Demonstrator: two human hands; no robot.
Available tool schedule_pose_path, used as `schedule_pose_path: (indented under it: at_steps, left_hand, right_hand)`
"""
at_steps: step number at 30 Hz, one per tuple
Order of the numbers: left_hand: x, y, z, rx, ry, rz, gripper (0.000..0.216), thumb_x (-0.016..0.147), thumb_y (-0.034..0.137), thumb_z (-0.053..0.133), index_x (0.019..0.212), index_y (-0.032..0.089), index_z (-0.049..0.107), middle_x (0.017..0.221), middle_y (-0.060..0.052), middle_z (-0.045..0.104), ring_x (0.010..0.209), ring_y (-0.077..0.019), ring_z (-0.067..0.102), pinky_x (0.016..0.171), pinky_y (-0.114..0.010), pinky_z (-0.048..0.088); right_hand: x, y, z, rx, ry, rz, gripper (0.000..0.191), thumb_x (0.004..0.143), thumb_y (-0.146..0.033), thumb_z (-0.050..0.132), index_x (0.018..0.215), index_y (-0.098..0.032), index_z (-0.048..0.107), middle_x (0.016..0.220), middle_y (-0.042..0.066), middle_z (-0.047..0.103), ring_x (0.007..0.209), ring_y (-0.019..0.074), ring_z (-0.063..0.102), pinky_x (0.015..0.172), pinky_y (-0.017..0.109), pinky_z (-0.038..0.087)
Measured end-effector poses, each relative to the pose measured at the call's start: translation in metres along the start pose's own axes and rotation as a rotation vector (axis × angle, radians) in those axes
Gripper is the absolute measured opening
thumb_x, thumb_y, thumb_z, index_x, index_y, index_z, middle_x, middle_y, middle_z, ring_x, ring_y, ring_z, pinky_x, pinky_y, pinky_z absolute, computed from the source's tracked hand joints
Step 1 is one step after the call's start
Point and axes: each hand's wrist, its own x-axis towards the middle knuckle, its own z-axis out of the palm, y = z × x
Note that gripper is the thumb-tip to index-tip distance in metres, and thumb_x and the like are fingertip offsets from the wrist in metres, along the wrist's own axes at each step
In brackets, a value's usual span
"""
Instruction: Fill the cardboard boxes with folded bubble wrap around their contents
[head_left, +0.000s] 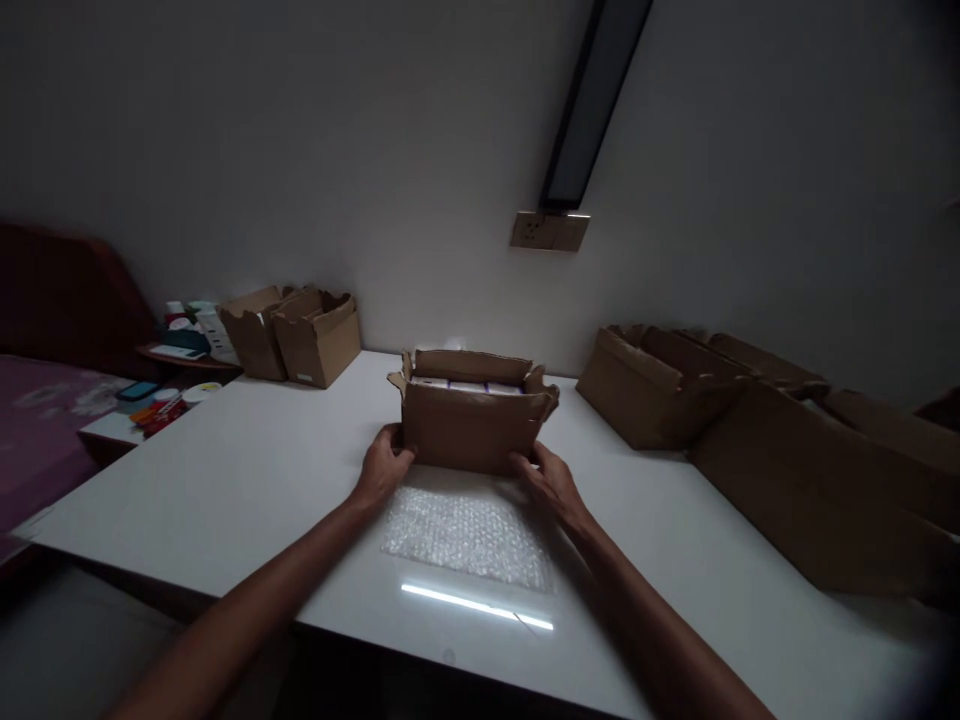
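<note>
Left fingers (406, 457) and right fingers (520, 463) grip the cardboard box (466, 428) at both ends, likely for balance; bubble wrap (466, 535) lies on their near side.

Central carton (469, 430): plain brown. Worktop (225, 480): plain white. Bubble wrap (466, 535): translucent silvery, dotted. Bed sheet (41, 440): purple with pale floral print. Headboard (60, 295): dark red.

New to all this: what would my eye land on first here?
Probably the open cardboard box in the middle, with the left hand and the right hand at its two ends. Just in front lies bubble wrap, with a bright streak of light on the white table nearer the viewer. More cardboard boxes stand at the right.
</note>
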Motion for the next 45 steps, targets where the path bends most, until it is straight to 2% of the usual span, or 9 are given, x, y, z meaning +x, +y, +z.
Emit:
schedule_pose_path:
  at_steps: [6,10,15,19,23,27,33,40,45]
  left_hand:
    - [-0.048,0.003,-0.016,0.042,-0.115,0.012,0.044,0.077,0.016,0.057,0.121,0.012,0.057,0.116,-0.013,0.069,0.109,-0.0256,0.065,0.097,-0.042,0.05]
    - [-0.077,0.016,-0.029,0.213,-0.131,0.195,0.051,0.079,0.017,0.056,0.13,0.016,0.053,0.132,-0.014,0.06,0.126,-0.0293,0.053,0.109,-0.051,0.038]
    - [-0.098,0.024,-0.021,0.508,-0.529,0.519,0.037,0.085,0.016,0.054,0.121,0.02,0.061,0.122,-0.01,0.066,0.114,-0.0267,0.058,0.103,-0.049,0.044]
    - [-0.1,0.007,-0.046,0.464,-0.625,0.45,0.029,0.087,0.022,0.055,0.114,0.021,0.064,0.131,-0.01,0.062,0.122,-0.0259,0.055,0.107,-0.047,0.042]
    - [-0.09,-0.013,-0.076,0.383,-0.437,0.277,0.031,0.086,0.027,0.054,0.114,0.022,0.065,0.127,-0.011,0.063,0.119,-0.0264,0.057,0.103,-0.045,0.045]
    - [-0.076,-0.011,-0.058,0.432,-0.199,0.127,0.032,0.074,0.031,0.065,0.103,0.018,0.067,0.123,-0.014,0.063,0.123,-0.0361,0.051,0.108,-0.057,0.035]
    - [-0.08,0.012,-0.026,0.309,-0.207,0.082,0.006,0.074,0.018,0.054,0.074,0.019,0.06,0.092,-0.007,0.068,0.095,-0.0247,0.063,0.089,-0.039,0.049]
    - [-0.101,0.009,-0.04,0.099,-0.231,-0.011,0.061,0.082,0.023,0.05,0.142,0.016,0.039,0.08,0.0,0.065,0.067,-0.0138,0.06,0.066,-0.025,0.047]
    - [-0.106,0.012,-0.038,0.062,-0.233,0.117,0.024,0.084,0.025,0.05,0.106,0.022,0.06,0.077,0.0,0.065,0.067,-0.0145,0.061,0.065,-0.026,0.048]
  right_hand:
    - [-0.035,0.011,-0.03,-0.009,0.014,0.044,0.042,0.088,-0.045,0.047,0.113,-0.016,0.066,0.108,0.011,0.074,0.096,0.0266,0.069,0.08,0.036,0.052]
    - [-0.064,-0.007,-0.015,-0.184,0.16,-0.112,0.039,0.091,-0.037,0.048,0.121,-0.017,0.064,0.112,0.013,0.073,0.101,0.0279,0.067,0.091,0.045,0.048]
    - [-0.095,-0.043,0.036,-0.372,-0.259,-0.574,0.038,0.09,-0.02,0.048,0.125,-0.018,0.063,0.131,0.012,0.065,0.118,0.0272,0.059,0.095,0.044,0.047]
    - [-0.114,-0.012,0.014,-0.408,-0.288,-0.479,0.04,0.096,-0.028,0.044,0.131,-0.019,0.06,0.14,0.012,0.059,0.13,0.0284,0.051,0.101,0.049,0.042]
    - [-0.121,0.029,-0.033,-0.38,-0.049,-0.19,0.038,0.097,-0.039,0.042,0.12,-0.022,0.066,0.128,0.012,0.066,0.119,0.0299,0.058,0.098,0.051,0.043]
    - [-0.106,0.021,-0.03,-0.386,-0.003,-0.034,0.038,0.09,-0.047,0.05,0.111,-0.02,0.066,0.124,0.016,0.067,0.116,0.0369,0.057,0.098,0.058,0.04]
    - [-0.091,-0.003,-0.003,-0.168,-0.041,0.006,0.026,0.083,-0.033,0.05,0.1,-0.019,0.063,0.101,0.01,0.072,0.094,0.0272,0.065,0.086,0.043,0.049]
    - [-0.106,0.003,-0.021,0.063,-0.045,0.081,0.065,0.083,-0.043,0.056,0.141,-0.016,0.044,0.068,-0.002,0.059,0.064,0.0192,0.059,0.062,0.032,0.049]
    - [-0.109,-0.008,-0.026,0.047,-0.078,-0.04,0.055,0.086,-0.037,0.052,0.14,-0.026,0.049,0.071,-0.001,0.067,0.06,0.0184,0.061,0.06,0.032,0.053]
